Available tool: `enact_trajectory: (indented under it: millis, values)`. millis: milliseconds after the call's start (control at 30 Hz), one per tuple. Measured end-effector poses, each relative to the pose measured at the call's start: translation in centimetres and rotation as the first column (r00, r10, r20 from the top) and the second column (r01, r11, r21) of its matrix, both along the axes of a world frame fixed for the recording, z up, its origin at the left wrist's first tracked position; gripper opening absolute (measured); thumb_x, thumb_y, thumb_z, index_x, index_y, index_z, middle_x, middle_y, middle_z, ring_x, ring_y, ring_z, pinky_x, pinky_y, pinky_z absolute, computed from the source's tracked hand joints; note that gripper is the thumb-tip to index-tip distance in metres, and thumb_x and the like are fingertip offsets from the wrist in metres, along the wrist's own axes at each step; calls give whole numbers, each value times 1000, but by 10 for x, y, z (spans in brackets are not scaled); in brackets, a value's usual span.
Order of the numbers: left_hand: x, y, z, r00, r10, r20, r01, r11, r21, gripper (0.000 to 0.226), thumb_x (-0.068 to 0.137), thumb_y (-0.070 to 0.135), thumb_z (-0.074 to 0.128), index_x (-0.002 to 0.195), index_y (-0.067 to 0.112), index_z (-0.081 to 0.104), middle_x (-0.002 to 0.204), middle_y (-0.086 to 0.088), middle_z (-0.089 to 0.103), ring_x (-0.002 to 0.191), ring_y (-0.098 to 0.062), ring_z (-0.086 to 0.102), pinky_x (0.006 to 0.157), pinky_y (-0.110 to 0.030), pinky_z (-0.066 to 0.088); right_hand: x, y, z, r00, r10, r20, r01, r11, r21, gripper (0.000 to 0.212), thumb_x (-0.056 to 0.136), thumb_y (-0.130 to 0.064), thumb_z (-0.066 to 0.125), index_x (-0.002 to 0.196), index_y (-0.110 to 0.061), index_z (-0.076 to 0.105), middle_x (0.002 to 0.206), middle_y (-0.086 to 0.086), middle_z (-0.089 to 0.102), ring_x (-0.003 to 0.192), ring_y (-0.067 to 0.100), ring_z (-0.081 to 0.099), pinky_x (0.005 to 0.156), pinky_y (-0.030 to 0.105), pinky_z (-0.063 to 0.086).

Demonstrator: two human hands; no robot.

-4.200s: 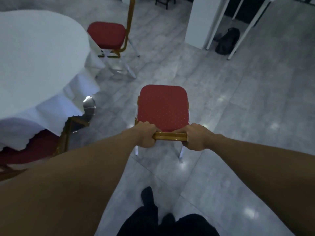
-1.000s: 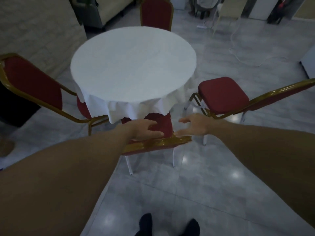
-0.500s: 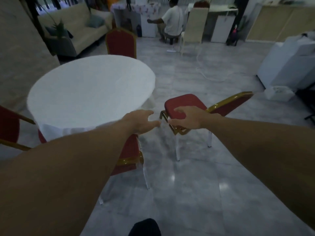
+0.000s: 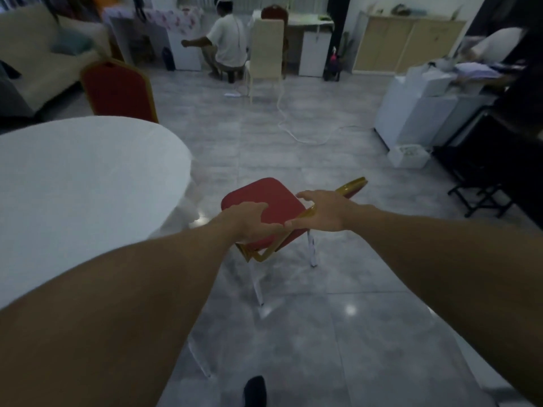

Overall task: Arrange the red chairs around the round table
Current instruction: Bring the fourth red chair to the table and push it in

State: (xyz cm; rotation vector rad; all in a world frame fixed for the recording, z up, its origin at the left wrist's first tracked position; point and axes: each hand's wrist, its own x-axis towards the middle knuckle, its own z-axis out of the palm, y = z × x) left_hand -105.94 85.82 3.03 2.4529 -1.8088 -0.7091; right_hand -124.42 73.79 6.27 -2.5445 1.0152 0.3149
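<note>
The round table (image 4: 88, 183), under a white cloth, fills the left side. To its right stands a red chair (image 4: 266, 193) with a gold frame and white legs, its backrest leaning away to the right. My left hand (image 4: 249, 220) lies on the seat's near edge with the fingers curled over it. My right hand (image 4: 321, 212) rests with spread fingers on the gold frame where seat and backrest meet. A second red chair (image 4: 117, 94) stands behind the table, facing it. A white chair leg (image 4: 202, 361) shows below my left forearm.
A person (image 4: 227, 45) sits at the back beside a cream chair (image 4: 266, 52). A white cable (image 4: 293, 127) runs across the grey tile floor. White boxes (image 4: 411, 113) and a black stand (image 4: 482, 198) line the right side; a sofa (image 4: 35, 63) is at the far left.
I let go of the chair that I pushed under the table and turned right. Both hands have moved from mid-air onto the neighbouring red chair, left on the seat, right on the frame.
</note>
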Motion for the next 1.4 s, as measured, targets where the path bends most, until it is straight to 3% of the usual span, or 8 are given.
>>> enact_trajectory:
  millis: [167,300,600,800,900,1033,1200,1400]
  values:
    - [-7,-72,-12,998,-48,-31,48,999,20,123,61,97,35,158,22,29,164,-7,35,147,-31,37,115,-54,34,-19,-59,-3,998,-57,-30,58,998,35,110,76,-82,66,162,-22,33,166,10,38,151,34,37,121,47,31]
    - [-17,-114,-29,998,-33,-48,36,998,58,109,75,86,49,159,19,27,165,-8,33,148,-31,35,116,-51,33,-32,-115,-24,997,-60,-37,62,997,43,123,63,-85,77,163,-30,30,165,8,39,150,33,38,120,52,33]
    - [-60,-186,-80,983,146,-110,-123,974,190,110,74,76,66,160,24,21,160,-10,38,141,-33,43,112,-49,40,-45,-231,-81,973,201,-116,-206,978,-35,123,63,-69,88,163,-32,26,162,5,43,151,30,35,122,60,14]
    - [-86,-217,-109,944,286,-167,-254,948,190,82,84,46,73,155,27,36,136,-10,58,121,-33,57,100,-42,47,-42,-296,-118,895,416,-161,-419,908,14,111,70,-57,89,161,-33,31,154,1,52,145,28,42,121,58,17]
    - [-87,-222,-120,922,346,-176,-315,931,183,59,84,21,69,141,27,54,125,-8,66,114,-32,62,97,-44,51,-35,-312,-127,861,481,-166,-482,875,35,89,80,-43,87,156,-33,43,141,0,64,130,27,57,113,47,38]
    - [-77,-238,-126,907,358,-221,-291,913,285,63,80,10,58,134,42,55,106,2,63,102,-27,63,91,-45,54,-16,-330,-141,807,577,-127,-572,817,80,33,92,-22,67,120,-37,72,101,-5,75,87,20,70,75,36,56]
    - [-65,-259,-127,893,375,-249,-310,914,263,63,81,5,55,134,40,56,104,1,65,99,-25,63,89,-42,53,3,-361,-143,762,637,-121,-630,771,91,34,91,-11,59,107,-36,75,84,-10,68,72,13,64,59,27,45]
    - [-58,-285,-119,871,418,-258,-361,900,243,62,86,5,55,139,35,54,103,1,59,104,-26,61,86,-36,46,29,-397,-138,692,714,-110,-702,701,126,48,91,-8,58,121,-42,72,78,-17,59,67,5,55,66,31,54]
